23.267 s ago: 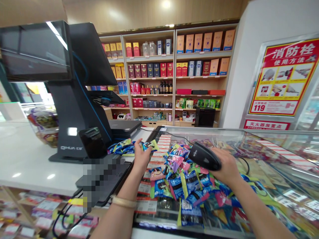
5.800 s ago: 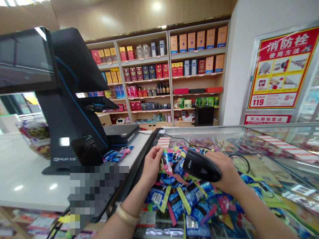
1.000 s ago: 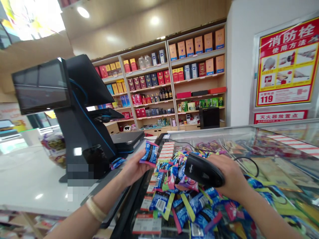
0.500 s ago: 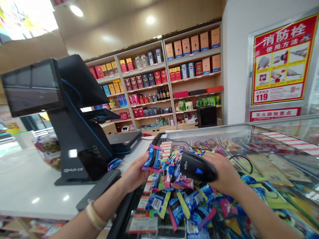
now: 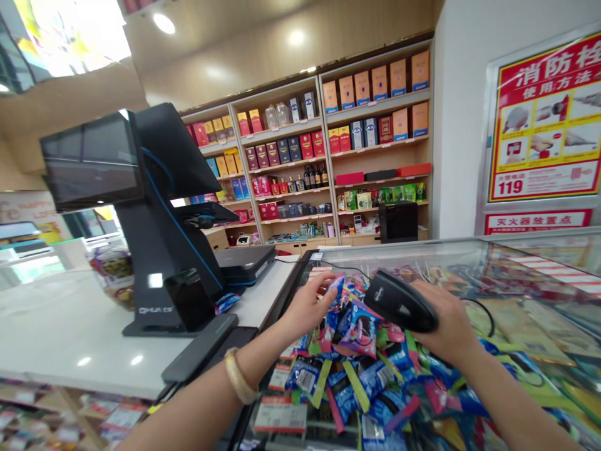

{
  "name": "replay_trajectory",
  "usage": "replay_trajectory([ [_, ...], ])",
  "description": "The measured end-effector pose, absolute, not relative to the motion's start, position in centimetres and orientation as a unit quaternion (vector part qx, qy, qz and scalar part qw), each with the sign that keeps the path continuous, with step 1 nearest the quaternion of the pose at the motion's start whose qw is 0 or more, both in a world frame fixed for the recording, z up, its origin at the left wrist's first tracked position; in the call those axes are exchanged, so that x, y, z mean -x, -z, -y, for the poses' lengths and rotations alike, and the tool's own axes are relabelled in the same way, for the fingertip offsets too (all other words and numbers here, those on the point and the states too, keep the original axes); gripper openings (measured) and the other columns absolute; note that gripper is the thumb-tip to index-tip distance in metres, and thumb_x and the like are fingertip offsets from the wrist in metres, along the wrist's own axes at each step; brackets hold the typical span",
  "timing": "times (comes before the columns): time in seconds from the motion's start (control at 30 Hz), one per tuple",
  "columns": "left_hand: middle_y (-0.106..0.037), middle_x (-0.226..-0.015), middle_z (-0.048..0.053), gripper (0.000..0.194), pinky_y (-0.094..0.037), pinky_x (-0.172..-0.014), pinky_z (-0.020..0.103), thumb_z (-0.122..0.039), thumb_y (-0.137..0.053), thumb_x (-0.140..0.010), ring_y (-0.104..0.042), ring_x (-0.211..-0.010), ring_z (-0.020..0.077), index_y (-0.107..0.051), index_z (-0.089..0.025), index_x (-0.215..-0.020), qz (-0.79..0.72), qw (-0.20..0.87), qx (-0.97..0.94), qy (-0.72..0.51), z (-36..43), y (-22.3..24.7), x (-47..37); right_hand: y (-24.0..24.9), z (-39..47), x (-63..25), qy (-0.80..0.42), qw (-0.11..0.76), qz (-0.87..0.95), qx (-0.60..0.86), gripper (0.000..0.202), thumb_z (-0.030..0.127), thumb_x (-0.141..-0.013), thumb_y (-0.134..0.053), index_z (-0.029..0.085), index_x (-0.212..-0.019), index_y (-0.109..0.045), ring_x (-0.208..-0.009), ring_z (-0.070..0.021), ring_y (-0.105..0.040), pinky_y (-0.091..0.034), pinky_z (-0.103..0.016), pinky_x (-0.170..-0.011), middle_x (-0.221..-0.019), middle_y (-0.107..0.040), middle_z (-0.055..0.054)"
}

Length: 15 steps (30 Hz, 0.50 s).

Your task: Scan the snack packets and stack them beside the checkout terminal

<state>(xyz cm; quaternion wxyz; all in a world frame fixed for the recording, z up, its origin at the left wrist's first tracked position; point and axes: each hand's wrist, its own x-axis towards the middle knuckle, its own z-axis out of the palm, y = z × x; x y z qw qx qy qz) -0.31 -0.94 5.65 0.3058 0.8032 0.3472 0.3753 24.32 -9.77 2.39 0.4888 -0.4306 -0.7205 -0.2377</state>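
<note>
A small blue and pink snack packet [image 5: 337, 287] is pinched at the fingertips of my left hand [image 5: 307, 307], low over the far left of a heap of similar packets [image 5: 359, 332]. Wrapped around a black handheld barcode scanner [image 5: 399, 302] is my right hand [image 5: 446, 322]. The scanner's head points left above the heap, close to the left hand, and its handle is hidden by my fingers. Several packets in the heap show barcodes and green or pink edges. They lie on the glass counter [image 5: 462, 250].
On the left, a dual-screen till [image 5: 162, 250] stands on a white counter [image 5: 70, 326]. Grey devices [image 5: 201, 351] lie along its edge, and one blue packet [image 5: 226, 302] rests by the till's base. A cable [image 5: 491, 316] loops beyond my right hand. Boxed goods fill the back shelves [image 5: 328, 156].
My left hand has moved right with a packet, from the heap's left side to over it. The scanner's blue light no longer shows. The view has shifted slightly left.
</note>
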Motion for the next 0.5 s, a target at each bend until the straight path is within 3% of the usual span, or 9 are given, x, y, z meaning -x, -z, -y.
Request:
replay_trajectory([
  [0.3,-0.064,-0.116,0.011,0.041,-0.044,-0.095,0.036,-0.041,-0.05,-0.087,-0.059,-0.107,0.0233,-0.057,-0.021,-0.122,-0.378,0.225,-0.822,-0.361,-0.3,-3.8,1.4,-1.3,9.1,-25.1,0.267,0.462,0.724,0.437,0.017,0.028,-0.074,-0.054,0.021,-0.087,-0.062,-0.065,-0.0213,-0.062,-0.047,-0.029,-0.055,-0.076,-0.065,-0.006],
  [0.4,-0.062,-0.121,0.012,0.041,-0.04,-0.099,0.037,-0.034,-0.054,-0.084,-0.057,-0.111,0.0249,-0.057,-0.02,-0.123,-0.458,0.11,-0.819,-0.327,-2.3,-4.2,5.6,-1.2,9.0,-25.2,0.266,0.459,0.727,0.437,0.019,0.028,-0.072,-0.055,0.021,-0.088,-0.062,-0.067,-0.0222,-0.063,-0.047,-0.03,-0.057,-0.076,-0.065,-0.006],
  [0.5,-0.057,-0.129,0.016,0.047,-0.036,-0.1,0.042,-0.03,-0.054,-0.083,-0.053,-0.117,0.0305,-0.053,-0.019,-0.128,-0.6,-0.06,-0.775,-0.19,-4.7,-4.7,10.8,-1.3,9.1,-25.1,0.261,0.452,0.729,0.443,0.02,0.028,-0.072,-0.055,0.021,-0.089,-0.062,-0.068,-0.0224,-0.063,-0.047,-0.03,-0.058,-0.077,-0.065,-0.006],
])
